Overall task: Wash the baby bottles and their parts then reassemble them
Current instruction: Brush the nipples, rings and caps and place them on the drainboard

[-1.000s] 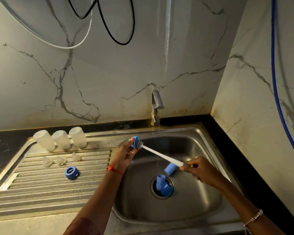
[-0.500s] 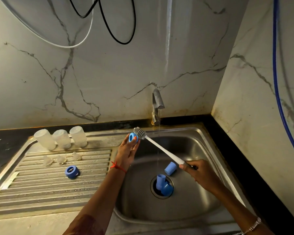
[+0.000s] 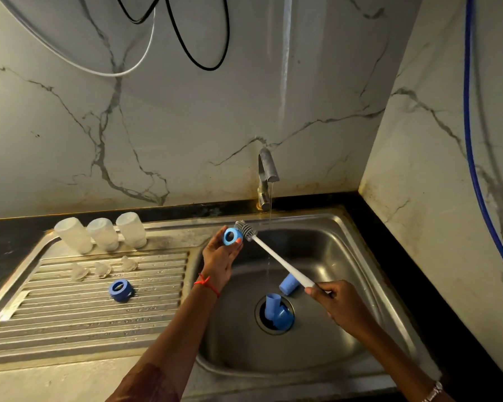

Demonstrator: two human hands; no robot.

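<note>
Left hand [image 3: 218, 261]: fingers pinch a blue ring [image 3: 232, 237] by its rim, above the left edge of the sink [image 3: 346, 256], hole facing the camera.
Right hand [image 3: 336, 304]: fingers curled round the end of the brush [image 3: 279, 261] handle. The bristle head lies against the ring's far right side, not inside the hole.
Tap [image 3: 267, 172]: running. The thin stream falls to the right of the ring, not on it.
Risk, slip: the wet ring is held by fingertips only, so a hard push from the bristles could knock it into the sink.
Risk, drain: the blue pieces in the drain [image 3: 276, 313] partly plug the opening. With the tap on, water may back up or a piece may wedge deeper.
Risk, mix-up: the clear teats are small and loose on the ridged draining board [image 3: 70, 320], so they are easily nudged or overlooked.
Count, bottles: 3, upended in a row at the back of the board [image 3: 73, 235] [image 3: 102, 233] [image 3: 132, 229].
Count, teats: 3, just in front of the bottles [image 3: 79, 271] [image 3: 101, 269] [image 3: 128, 264].
Count, rings: 2 seen, one in hand and a second ring [image 3: 121, 290] on the board.
Count, caps: 1 loose cap [image 3: 289, 283] on the sink floor. There are about 2 blue pieces in the drain, and I cannot tell whether each is a cap or a ring.
Count, brushes: 1.
</note>
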